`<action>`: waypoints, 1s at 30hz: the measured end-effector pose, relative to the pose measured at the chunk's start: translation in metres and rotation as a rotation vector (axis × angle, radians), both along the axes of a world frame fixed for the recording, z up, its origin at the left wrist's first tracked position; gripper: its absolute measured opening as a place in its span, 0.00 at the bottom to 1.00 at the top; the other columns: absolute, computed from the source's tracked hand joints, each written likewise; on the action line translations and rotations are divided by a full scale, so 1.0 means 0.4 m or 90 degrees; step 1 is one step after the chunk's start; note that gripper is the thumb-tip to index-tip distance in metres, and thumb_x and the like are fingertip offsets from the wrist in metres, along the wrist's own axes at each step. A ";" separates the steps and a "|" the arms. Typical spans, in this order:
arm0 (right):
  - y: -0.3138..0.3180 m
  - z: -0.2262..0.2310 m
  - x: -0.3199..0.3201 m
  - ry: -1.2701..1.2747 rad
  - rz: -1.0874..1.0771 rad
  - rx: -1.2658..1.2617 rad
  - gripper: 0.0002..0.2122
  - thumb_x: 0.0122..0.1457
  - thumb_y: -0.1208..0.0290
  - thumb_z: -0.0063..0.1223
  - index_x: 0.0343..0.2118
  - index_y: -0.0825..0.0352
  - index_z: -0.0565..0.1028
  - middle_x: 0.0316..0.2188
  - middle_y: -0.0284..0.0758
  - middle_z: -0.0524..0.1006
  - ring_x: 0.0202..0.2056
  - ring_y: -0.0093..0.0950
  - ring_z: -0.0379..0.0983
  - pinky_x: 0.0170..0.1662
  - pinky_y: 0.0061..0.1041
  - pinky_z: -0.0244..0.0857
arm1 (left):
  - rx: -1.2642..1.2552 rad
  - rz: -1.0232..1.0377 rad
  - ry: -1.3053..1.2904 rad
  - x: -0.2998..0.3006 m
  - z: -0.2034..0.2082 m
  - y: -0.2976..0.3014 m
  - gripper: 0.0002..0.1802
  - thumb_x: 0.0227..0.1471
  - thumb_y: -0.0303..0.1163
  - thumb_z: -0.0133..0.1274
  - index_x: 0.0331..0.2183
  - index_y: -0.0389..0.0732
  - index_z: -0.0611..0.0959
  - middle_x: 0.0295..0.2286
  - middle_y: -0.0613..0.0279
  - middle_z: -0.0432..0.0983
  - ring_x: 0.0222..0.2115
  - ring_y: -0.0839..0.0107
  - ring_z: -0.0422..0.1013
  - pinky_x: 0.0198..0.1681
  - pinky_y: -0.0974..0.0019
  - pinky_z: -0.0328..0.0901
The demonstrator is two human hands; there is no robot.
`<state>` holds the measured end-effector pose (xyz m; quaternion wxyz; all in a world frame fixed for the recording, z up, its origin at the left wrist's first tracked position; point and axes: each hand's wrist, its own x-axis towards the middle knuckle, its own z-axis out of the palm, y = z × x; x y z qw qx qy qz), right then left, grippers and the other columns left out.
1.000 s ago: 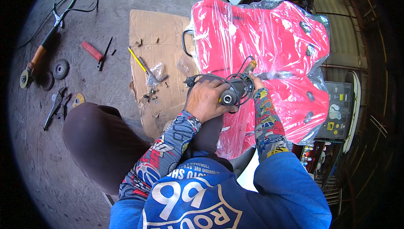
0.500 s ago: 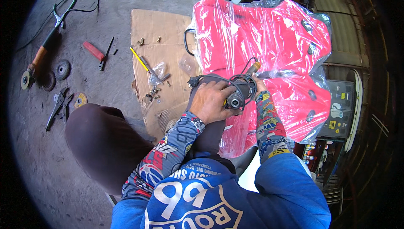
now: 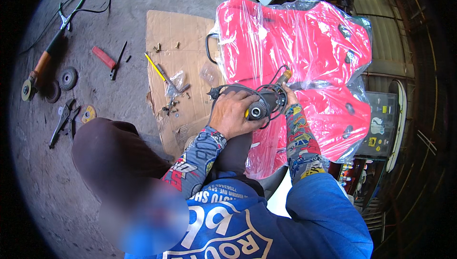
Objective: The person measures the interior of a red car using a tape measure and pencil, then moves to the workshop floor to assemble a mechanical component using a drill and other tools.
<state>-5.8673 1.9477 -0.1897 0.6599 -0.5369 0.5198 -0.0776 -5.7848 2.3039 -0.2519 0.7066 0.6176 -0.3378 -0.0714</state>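
Note:
A power drill point(image 3: 257, 111) rests over my thigh, its toothed metal chuck facing up and a bit of yellow housing beside it. My left hand point(image 3: 233, 114) is closed around the drill near the chuck. On the drill's other side, my right hand point(image 3: 290, 97) grips it by the loops of black cord point(image 3: 281, 103); most of those fingers are hidden. A worn yellow-orange end point(image 3: 284, 76) with a cord coming out of it sticks out just past the right hand.
Plastic-wrapped red seats point(image 3: 285, 44) lie ahead to the right. A cardboard sheet point(image 3: 183, 30) holds small bolts, a yellow-handled tool point(image 3: 156, 67) and a clear bag point(image 3: 176, 83). On the floor at left are an angle grinder point(image 3: 44, 61), discs point(image 3: 68, 78), locking pliers point(image 3: 62, 122) and a red-handled tool point(image 3: 104, 58).
The chuck has turned slightly more upward and shifted a little left with my hands. Both hands keep their hold on the drill. The whole view has shifted slightly.

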 end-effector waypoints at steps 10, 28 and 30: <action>0.055 0.000 0.006 -0.058 0.001 -0.023 0.12 0.63 0.57 0.60 0.38 0.62 0.78 0.32 0.36 0.83 0.32 0.36 0.82 0.39 0.42 0.80 | 0.020 0.003 -0.006 0.018 -0.003 0.030 0.35 0.39 0.52 0.71 0.46 0.41 0.85 0.42 0.53 0.80 0.46 0.50 0.75 0.49 0.50 0.68; 0.046 -0.022 0.030 -0.018 0.002 -0.019 0.13 0.61 0.55 0.59 0.38 0.60 0.77 0.31 0.35 0.82 0.32 0.35 0.81 0.38 0.40 0.80 | 0.022 0.055 -0.026 0.017 -0.026 0.008 0.34 0.39 0.54 0.69 0.45 0.42 0.86 0.42 0.54 0.80 0.45 0.52 0.75 0.51 0.49 0.67; 0.052 -0.016 0.029 -0.033 0.009 -0.045 0.12 0.61 0.56 0.59 0.38 0.60 0.77 0.31 0.35 0.82 0.32 0.35 0.81 0.38 0.41 0.80 | 0.033 0.049 -0.022 0.019 -0.026 0.008 0.34 0.39 0.54 0.69 0.45 0.43 0.86 0.42 0.54 0.80 0.45 0.52 0.75 0.51 0.49 0.66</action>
